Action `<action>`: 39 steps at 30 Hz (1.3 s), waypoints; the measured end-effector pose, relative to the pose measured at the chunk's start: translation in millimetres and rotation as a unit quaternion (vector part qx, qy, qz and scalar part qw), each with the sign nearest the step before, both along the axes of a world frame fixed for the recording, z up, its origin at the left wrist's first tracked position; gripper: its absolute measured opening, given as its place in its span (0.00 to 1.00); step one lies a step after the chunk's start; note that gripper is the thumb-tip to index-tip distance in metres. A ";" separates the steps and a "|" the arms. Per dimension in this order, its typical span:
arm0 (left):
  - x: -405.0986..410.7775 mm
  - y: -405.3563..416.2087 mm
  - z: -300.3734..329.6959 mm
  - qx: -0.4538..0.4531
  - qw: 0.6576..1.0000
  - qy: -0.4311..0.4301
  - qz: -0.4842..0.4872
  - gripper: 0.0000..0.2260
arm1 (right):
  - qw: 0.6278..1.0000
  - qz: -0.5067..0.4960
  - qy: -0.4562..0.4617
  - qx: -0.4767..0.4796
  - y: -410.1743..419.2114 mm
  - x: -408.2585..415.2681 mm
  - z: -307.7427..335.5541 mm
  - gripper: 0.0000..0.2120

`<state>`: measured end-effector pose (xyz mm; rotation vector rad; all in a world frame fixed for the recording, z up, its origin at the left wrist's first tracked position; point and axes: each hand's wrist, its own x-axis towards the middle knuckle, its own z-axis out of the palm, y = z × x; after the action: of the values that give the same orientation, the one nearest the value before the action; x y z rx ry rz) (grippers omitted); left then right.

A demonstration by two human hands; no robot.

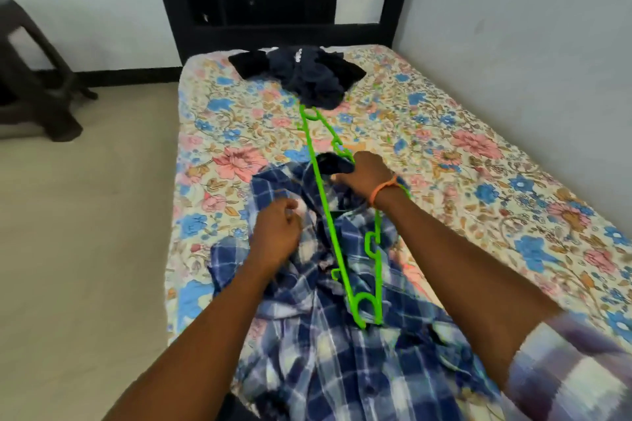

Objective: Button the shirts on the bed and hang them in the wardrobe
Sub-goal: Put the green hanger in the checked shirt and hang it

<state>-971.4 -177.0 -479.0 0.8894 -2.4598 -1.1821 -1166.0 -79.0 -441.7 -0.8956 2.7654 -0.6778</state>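
With the plaid shirt (342, 352) gripped by the left hand (278, 232) and its collar pinched by the right hand (367, 174), the green hanger (328, 215) could be snagged

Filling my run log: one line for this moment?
left hand grips plaid shirt | right hand holds collar | green hanger on shirt

Both forearms are bare. The right wrist carries a thin orange thread band (384, 189). At about four o'clock, the right upper arm wears a short checked sleeve (567, 372) in pale purple, white and grey.
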 end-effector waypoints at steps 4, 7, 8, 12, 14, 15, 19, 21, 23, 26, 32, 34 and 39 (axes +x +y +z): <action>-2.0 -6.6 -12.1 -0.030 0.998 -0.012 -0.048 0.12 | 0.997 -0.011 -0.020 0.073 -7.0 -25.2 -25.8 0.21; -7.7 -11.5 -13.7 -0.023 1.000 0.008 -0.016 0.12 | 0.998 -0.017 -0.064 0.006 -7.3 -27.2 -29.2 0.15; -10.9 -12.1 -10.7 -0.029 0.999 0.016 0.001 0.14 | 0.996 -0.005 -0.086 -0.034 -7.2 -27.0 -24.9 0.16; -29.8 -11.7 5.5 0.021 0.997 0.017 0.066 0.30 | 0.980 0.061 -0.122 -0.141 -3.8 -11.0 13.7 0.16; -40.7 -11.4 8.7 0.026 0.996 0.013 0.083 0.31 | 0.973 0.092 -0.126 -0.170 0.6 -1.8 37.3 0.19; -43.9 -11.3 11.1 0.027 0.995 0.022 0.090 0.28 | 0.969 0.109 -0.131 -0.178 3.6 2.4 48.7 0.19; -52.7 -15.8 27.9 0.073 0.990 0.052 0.106 0.10 | 0.952 0.155 -0.150 -0.217 24.0 14.8 90.8 0.17; -55.7 -14.5 39.6 0.060 0.990 0.058 0.111 0.07 | 0.961 0.140 -0.114 -0.212 33.8 16.8 104.0 0.17; -56.1 -11.7 57.2 0.071 0.979 0.110 0.154 0.08 | 0.974 0.106 -0.031 -0.198 39.6 14.2 110.2 0.13; -46.2 -4.0 101.2 0.054 0.956 0.198 0.211 0.07 | 0.983 0.019 0.103 -0.153 48.7 9.0 111.2 0.08; -20.8 -4.5 181.7 -0.127 0.962 0.187 0.151 0.07 | 0.947 -0.119 0.226 -0.194 44.4 27.0 133.5 0.09; -14.5 -11.5 194.8 -0.172 0.968 0.153 0.103 0.10 | 0.930 -0.167 0.185 -0.269 44.8 31.6 150.2 0.11; 1.3 -8.7 229.5 -0.235 0.967 0.085 -0.042 0.17 | 0.846 -0.249 0.158 -0.444 43.0 42.1 185.8 0.14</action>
<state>-970.0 -185.7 -249.6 0.5296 -2.4902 -0.6166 -1123.9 -36.0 -255.9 -0.3595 2.9380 -2.1964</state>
